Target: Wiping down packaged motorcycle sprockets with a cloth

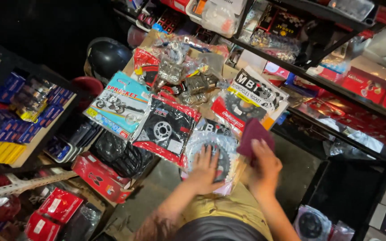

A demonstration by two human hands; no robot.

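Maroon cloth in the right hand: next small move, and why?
Probably sweep the maroon cloth left across the clear-wrapped sprocket pack. The right hand holds the cloth bunched at the pack's right edge, off its face, while the left hand lies flat on the pack, pinning it.

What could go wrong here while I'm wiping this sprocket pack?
The left hand presses the sprocket pack, which seems to overhang the pile's edge; it might slip off. The right hand sweeping its maroon cloth could nudge the neighbouring red pack, which looks loosely stacked.
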